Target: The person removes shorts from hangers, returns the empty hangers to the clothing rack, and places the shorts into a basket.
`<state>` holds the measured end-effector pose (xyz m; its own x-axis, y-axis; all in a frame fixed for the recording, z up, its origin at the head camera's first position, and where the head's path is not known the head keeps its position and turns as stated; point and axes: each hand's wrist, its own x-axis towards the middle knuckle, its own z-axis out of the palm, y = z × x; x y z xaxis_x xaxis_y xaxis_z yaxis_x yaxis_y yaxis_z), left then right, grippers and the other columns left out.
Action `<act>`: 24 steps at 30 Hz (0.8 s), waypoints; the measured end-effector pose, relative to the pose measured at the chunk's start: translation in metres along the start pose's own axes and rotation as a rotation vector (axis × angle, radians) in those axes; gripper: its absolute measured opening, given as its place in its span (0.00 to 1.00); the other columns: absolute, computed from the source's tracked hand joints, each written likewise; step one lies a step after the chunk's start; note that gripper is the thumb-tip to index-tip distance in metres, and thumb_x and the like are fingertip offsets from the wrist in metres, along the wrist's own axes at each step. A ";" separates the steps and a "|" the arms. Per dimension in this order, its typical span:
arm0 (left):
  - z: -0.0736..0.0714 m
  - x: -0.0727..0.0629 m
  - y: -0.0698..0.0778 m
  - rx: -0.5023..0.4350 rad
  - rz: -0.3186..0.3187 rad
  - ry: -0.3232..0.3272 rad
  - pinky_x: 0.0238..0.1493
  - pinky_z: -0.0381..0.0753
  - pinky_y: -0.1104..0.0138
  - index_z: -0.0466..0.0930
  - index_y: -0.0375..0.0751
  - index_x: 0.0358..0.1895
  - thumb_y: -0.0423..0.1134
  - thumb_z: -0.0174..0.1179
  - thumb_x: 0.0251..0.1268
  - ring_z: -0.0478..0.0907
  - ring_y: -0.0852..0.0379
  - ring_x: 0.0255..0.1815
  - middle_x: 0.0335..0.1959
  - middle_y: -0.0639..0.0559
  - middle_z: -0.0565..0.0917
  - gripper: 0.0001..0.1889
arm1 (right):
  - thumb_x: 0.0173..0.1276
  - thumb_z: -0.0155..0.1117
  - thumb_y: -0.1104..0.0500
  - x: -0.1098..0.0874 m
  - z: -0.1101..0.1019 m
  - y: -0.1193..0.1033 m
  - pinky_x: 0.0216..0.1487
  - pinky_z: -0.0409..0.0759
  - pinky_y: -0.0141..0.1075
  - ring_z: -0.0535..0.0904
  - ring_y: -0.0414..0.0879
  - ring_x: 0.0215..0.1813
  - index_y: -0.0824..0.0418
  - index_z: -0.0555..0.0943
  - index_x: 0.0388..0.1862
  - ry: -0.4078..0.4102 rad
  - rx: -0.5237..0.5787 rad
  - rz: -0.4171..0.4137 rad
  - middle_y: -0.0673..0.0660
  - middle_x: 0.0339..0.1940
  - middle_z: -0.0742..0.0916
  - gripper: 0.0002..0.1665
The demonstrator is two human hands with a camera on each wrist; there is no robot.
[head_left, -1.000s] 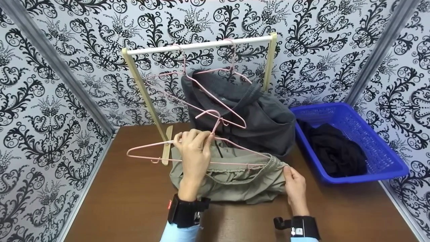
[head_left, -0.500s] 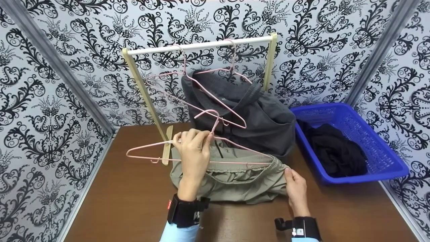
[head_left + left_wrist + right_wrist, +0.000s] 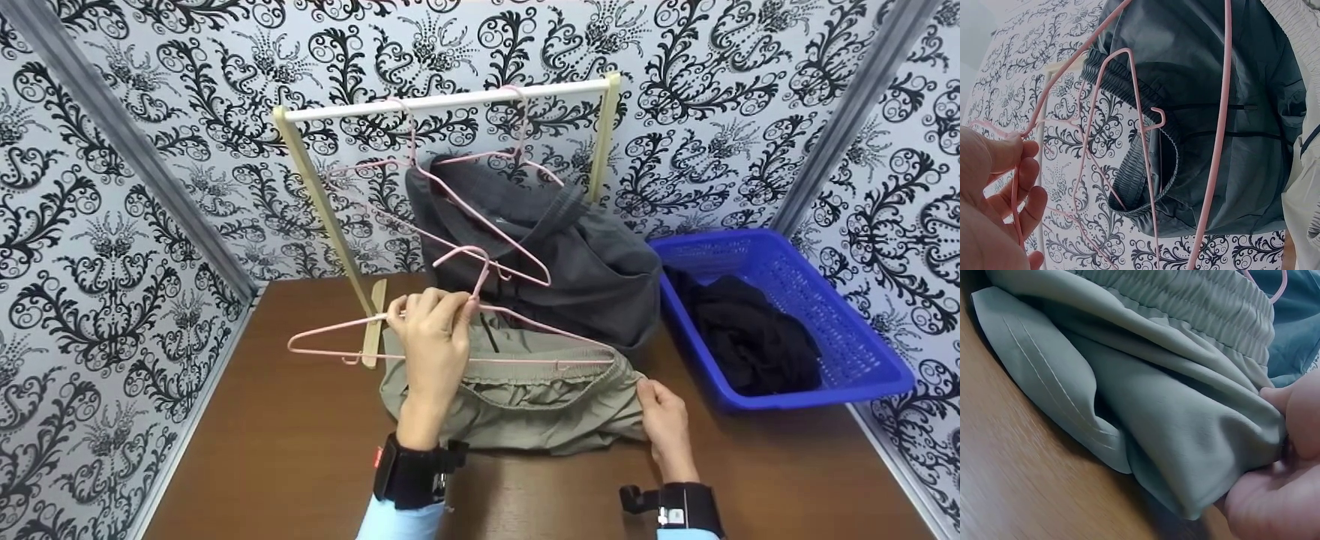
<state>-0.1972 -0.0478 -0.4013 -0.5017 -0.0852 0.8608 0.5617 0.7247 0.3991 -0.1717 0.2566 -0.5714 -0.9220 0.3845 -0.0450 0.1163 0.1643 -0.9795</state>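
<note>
My left hand [image 3: 436, 341] pinches a pink hanger [image 3: 330, 327] at the base of its hook. The hanger's right end sits inside the elastic waistband of olive-green shorts [image 3: 540, 431], while its left end sticks out past them. My right hand [image 3: 666, 420] pinches the side of the shorts just below the waistband; in the right wrist view the fabric [image 3: 1185, 422] bunches between thumb and fingers. Most of the shorts lie on the table. In the left wrist view, thumb and fingertips meet on the pink wire [image 3: 1216, 146] by the hook.
Behind stands a rack with a white rod [image 3: 450, 100] and wooden posts [image 3: 319, 202]. From it hang a bare pink hanger [image 3: 480, 217] and another carrying dark grey shorts [image 3: 607, 262]. At the right, a blue basket [image 3: 847, 330] holds black cloth [image 3: 750, 337] on the brown table [image 3: 247, 450].
The hanger's right end has slid slightly right, deeper into the waistband's corner. My right hand has shifted a little right and down, drawing the shorts' side along; the left hand is nearly still.
</note>
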 end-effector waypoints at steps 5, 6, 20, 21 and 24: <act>0.001 -0.001 0.001 -0.018 -0.006 -0.021 0.60 0.61 0.44 0.88 0.42 0.32 0.37 0.71 0.62 0.75 0.50 0.36 0.28 0.52 0.81 0.03 | 0.81 0.56 0.57 0.001 -0.006 -0.003 0.37 0.69 0.30 0.71 0.39 0.34 0.73 0.79 0.41 -0.021 -0.080 0.001 0.49 0.30 0.79 0.17; 0.001 -0.001 0.002 -0.022 -0.006 -0.027 0.60 0.61 0.44 0.88 0.42 0.33 0.37 0.71 0.62 0.75 0.50 0.36 0.29 0.52 0.81 0.03 | 0.81 0.57 0.58 0.002 -0.007 -0.004 0.37 0.70 0.30 0.72 0.39 0.35 0.73 0.81 0.45 -0.023 -0.090 0.001 0.49 0.32 0.81 0.16; 0.006 -0.004 0.007 -0.077 0.035 -0.100 0.62 0.61 0.46 0.89 0.43 0.35 0.39 0.68 0.66 0.76 0.50 0.37 0.30 0.52 0.82 0.05 | 0.76 0.62 0.61 0.005 -0.015 -0.018 0.40 0.74 0.27 0.78 0.33 0.37 0.68 0.87 0.49 0.043 -0.139 -0.078 0.55 0.41 0.89 0.12; 0.007 -0.004 0.007 -0.082 0.042 -0.103 0.61 0.61 0.46 0.89 0.42 0.35 0.39 0.67 0.67 0.76 0.50 0.37 0.30 0.52 0.82 0.05 | 0.76 0.63 0.61 0.005 -0.015 -0.020 0.41 0.73 0.27 0.77 0.32 0.38 0.67 0.87 0.49 0.054 -0.152 -0.086 0.55 0.42 0.89 0.11; 0.009 -0.005 0.008 -0.093 0.058 -0.108 0.61 0.62 0.46 0.88 0.42 0.34 0.38 0.67 0.67 0.75 0.51 0.36 0.30 0.53 0.81 0.05 | 0.76 0.64 0.58 0.004 -0.017 -0.025 0.43 0.71 0.25 0.77 0.30 0.40 0.66 0.87 0.48 0.074 -0.182 -0.111 0.58 0.45 0.90 0.12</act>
<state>-0.1961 -0.0357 -0.4058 -0.5312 0.0326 0.8466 0.6481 0.6593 0.3812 -0.1719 0.2694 -0.5440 -0.9041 0.4193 0.0823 0.0863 0.3680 -0.9258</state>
